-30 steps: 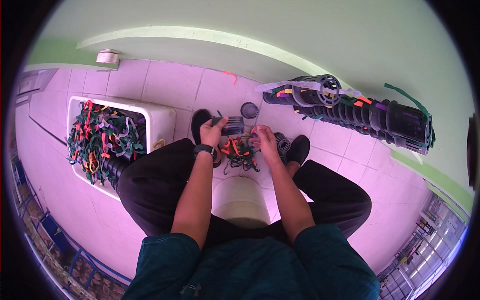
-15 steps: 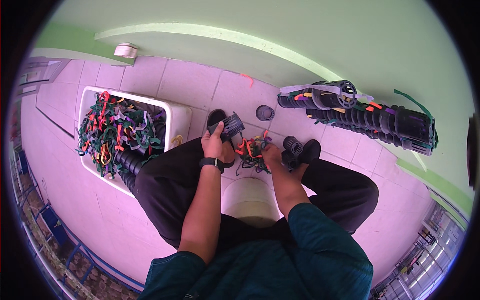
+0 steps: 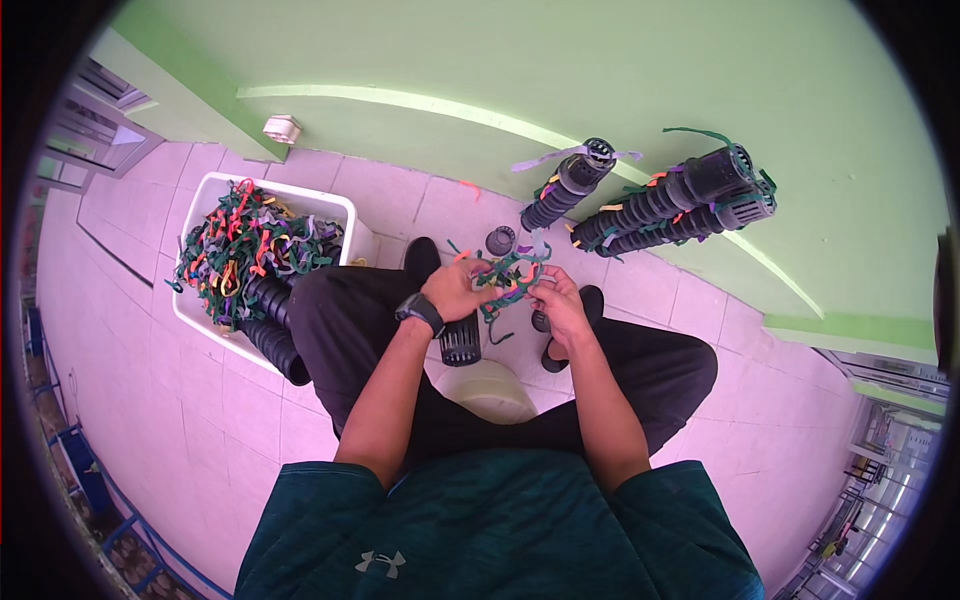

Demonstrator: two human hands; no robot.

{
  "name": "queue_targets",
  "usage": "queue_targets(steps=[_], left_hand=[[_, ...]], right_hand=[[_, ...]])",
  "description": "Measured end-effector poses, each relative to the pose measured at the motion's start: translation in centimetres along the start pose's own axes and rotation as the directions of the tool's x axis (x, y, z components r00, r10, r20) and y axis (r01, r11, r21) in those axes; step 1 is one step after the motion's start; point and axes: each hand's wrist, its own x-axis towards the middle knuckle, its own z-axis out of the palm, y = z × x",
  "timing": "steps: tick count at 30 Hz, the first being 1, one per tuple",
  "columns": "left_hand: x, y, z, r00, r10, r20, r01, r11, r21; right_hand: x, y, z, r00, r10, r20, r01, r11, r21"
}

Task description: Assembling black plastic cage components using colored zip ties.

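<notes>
A tangle of coloured fabric strips (image 3: 514, 277), mostly green with orange, yellow and purple, is stretched between my two hands. My left hand (image 3: 458, 290), with a black watch at its wrist, pinches the tangle on its left side. Just below that hand is a black slotted plastic net cup (image 3: 461, 345); whether the lower fingers grip it is hidden. On the right side of the tangle, the fingers of my right hand (image 3: 562, 302) are closed on strips. Another net cup (image 3: 500, 240) stands on the floor beyond the strips.
At left, a white bin (image 3: 352, 222) holds a heap of strips and stacked black cups (image 3: 268, 338). Against the green wall stand cup stacks threaded with strips (image 3: 560, 190), (image 3: 690, 195). An orange strip (image 3: 471, 186) lies on the tiles. A pale rounded stool (image 3: 485, 388) is between my legs.
The strip tangle has come up off the floor and is now between both hands. My left hand has moved right to it, and the net cup has come down nearer my body.
</notes>
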Motion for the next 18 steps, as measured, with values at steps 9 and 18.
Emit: queue_targets(steps=[9,18], left_hand=[[-4.4,5.1,2.3,0.981,0.194,0.028,-0.169,0.909,-0.38],[-7.3,3.7,-2.5,0.981,0.018,-0.192,-0.148,0.712,-0.687]], right_hand=[[-9.1,-4.3,0.0,0.972,-0.219,0.09,0.205,0.969,0.14],[-9.8,-3.1,-1.3,0.972,-0.21,-0.105,0.206,0.977,-0.053]])
